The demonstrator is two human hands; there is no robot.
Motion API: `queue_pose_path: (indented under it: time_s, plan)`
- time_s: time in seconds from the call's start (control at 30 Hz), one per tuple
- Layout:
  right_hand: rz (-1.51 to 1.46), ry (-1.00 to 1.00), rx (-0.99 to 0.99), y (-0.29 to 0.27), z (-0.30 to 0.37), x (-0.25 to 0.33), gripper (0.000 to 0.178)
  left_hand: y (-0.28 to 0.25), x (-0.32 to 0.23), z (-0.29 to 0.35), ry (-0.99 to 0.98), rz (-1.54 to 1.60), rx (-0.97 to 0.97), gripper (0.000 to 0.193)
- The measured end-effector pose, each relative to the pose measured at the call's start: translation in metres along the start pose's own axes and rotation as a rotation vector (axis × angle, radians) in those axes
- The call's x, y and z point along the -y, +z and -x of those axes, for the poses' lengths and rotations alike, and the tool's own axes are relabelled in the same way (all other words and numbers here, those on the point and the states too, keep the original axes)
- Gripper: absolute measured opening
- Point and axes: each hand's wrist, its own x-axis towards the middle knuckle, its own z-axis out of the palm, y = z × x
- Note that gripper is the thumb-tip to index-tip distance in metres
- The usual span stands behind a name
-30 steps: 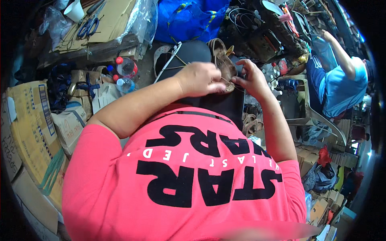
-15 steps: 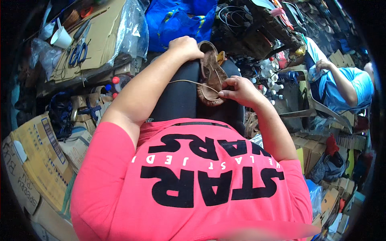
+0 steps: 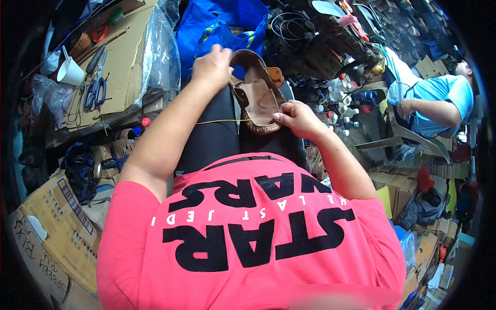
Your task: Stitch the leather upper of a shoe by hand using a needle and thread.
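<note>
A brown shoe (image 3: 261, 98), its inside facing up, lies across my thighs with a tan strap piece (image 3: 275, 77) at its far right edge. My right hand (image 3: 299, 120) is closed on the shoe's near right edge, thumb on the inside and the other fingers hidden beneath. From the near end of the shoe a thin pale thread (image 3: 219, 121) runs left and passes out of sight behind my left forearm. My left hand (image 3: 213, 67) is at the shoe's far left edge, fingers curled; what they grip is hidden.
Scissors (image 3: 96, 88) and a white cup (image 3: 71, 71) rest on cardboard (image 3: 121, 67) at left. A blue bag (image 3: 222, 23) stands ahead. Several small bottles (image 3: 338, 98) stand at right, before a seated person in a blue shirt (image 3: 439, 98). Cardboard boxes (image 3: 59, 222) lie near left.
My left hand has moved off the shoe's rim toward the left. The shoe has tilted, showing more of its inside, and my right hand has shifted from the thread to the shoe's edge.
</note>
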Motion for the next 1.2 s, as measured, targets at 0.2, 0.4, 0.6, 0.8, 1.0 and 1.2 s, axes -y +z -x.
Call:
queue_pose_path:
  time_s: [0.2, 0.4, 0.6, 0.8, 1.0, 1.2]
  plan:
    - [-0.123, 0.101, 0.126, -0.008, -0.027, 0.002, 0.03, 0.008, -0.058, 0.049, 0.515, 0.516, 0.146, 0.016]
    - [0.089, -0.104, -0.097, -0.016, 0.009, 0.01, 0.029, 0.026, -0.062, 0.029, 0.503, 0.554, 0.365, 0.016]
    - [-0.241, -0.042, 0.212, -0.02, 0.02, -0.001, 0.029, 0.033, -0.069, 0.019, 0.464, 0.581, 0.471, 0.018]
    - [-0.41, 0.018, 0.191, -0.056, 0.064, -0.014, 0.027, 0.03, -0.064, 0.017, 0.463, 0.558, 0.462, 0.022]
    - [-0.299, -0.123, -0.058, -0.037, 0.051, -0.011, 0.018, 0.022, -0.056, 0.01, 0.452, 0.583, 0.611, 0.013]
    - [-0.12, -0.127, -0.023, -0.033, 0.031, 0.005, 0.017, 0.023, -0.054, 0.008, 0.321, 0.729, 0.772, 0.014]
